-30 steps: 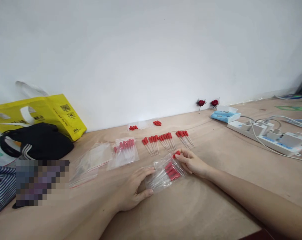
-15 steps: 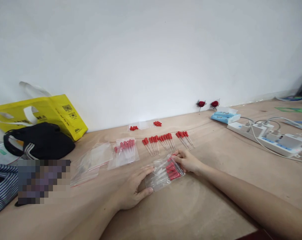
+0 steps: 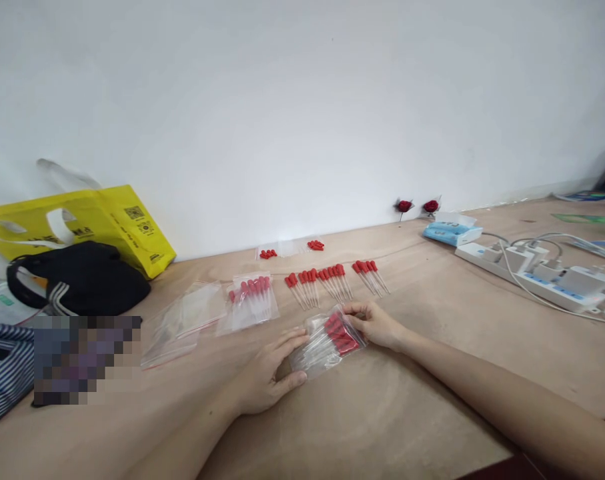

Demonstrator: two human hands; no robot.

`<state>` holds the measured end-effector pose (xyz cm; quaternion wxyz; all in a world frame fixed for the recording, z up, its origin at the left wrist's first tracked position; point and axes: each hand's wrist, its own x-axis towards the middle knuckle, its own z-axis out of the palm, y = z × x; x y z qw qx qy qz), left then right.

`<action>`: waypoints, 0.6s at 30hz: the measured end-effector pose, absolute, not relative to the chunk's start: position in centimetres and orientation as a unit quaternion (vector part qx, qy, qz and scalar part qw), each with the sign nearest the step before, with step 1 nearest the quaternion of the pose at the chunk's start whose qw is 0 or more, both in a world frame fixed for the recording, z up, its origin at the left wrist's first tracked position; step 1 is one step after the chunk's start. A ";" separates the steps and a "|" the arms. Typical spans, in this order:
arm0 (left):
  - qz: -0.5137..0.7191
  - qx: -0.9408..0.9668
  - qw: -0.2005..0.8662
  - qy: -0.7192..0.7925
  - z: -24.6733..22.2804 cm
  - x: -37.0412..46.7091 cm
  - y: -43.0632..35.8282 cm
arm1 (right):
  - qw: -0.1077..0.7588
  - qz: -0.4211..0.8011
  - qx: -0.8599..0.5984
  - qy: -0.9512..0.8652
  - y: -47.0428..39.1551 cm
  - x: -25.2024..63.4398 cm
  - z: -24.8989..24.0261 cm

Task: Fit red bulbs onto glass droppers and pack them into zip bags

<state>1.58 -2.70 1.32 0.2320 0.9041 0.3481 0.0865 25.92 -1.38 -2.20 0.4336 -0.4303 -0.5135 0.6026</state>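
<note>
A clear zip bag (image 3: 313, 363) lies on the table in front of me, holding several glass droppers with red rubber bulbs (image 3: 341, 333). The bulbs sit towards the bag's mouth, the tubes towards its left end. My right hand (image 3: 375, 325) pinches the mouth edge at the right; its fingertips are partly hidden. On the other side, my left hand (image 3: 269, 375) rests with thumb and fingers apart, touching the bag's left edge. Behind the bag, loose droppers (image 3: 327, 283) lie in a row, with another small group (image 3: 371, 277) to their right.
A filled dropper bag (image 3: 249, 303) and flat plastic bags (image 3: 189, 320) lie left of centre. Loose red bulbs (image 3: 269, 254) are by the wall. A yellow tote (image 3: 132, 233) and black cloth item (image 3: 92, 283) stand left; a tissue pack (image 3: 451, 233) and power strip (image 3: 527, 277) lie right.
My right hand has shifted slightly left along the bag's mouth. The red bulbs inside now lie closer together in a row. My left hand has barely moved.
</note>
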 end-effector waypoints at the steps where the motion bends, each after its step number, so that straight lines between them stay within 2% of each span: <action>1: 0.088 0.904 0.231 0.348 1.3 1.6 -2.7 | 0.430 0.603 -0.435 -0.512 -1.3 26.1 -2.3; 6: 0.134 0.907 0.167 0.362 1.3 1.4 -2.8 | 0.434 0.488 -0.559 -0.511 -0.7 27.9 -2.5; 9: 0.191 0.892 0.144 0.383 1.5 2.1 -2.3 | 0.406 0.473 -0.576 -0.529 -0.9 28.9 -1.9; 13: 0.246 0.857 0.168 0.421 1.6 4.2 -0.6 | 0.358 0.488 -0.503 -0.617 -1.5 28.9 -1.3; 18: 0.216 0.819 0.256 0.466 1.1 7.1 1.9 | 0.324 0.475 -0.520 -0.632 -1.6 28.4 -1.9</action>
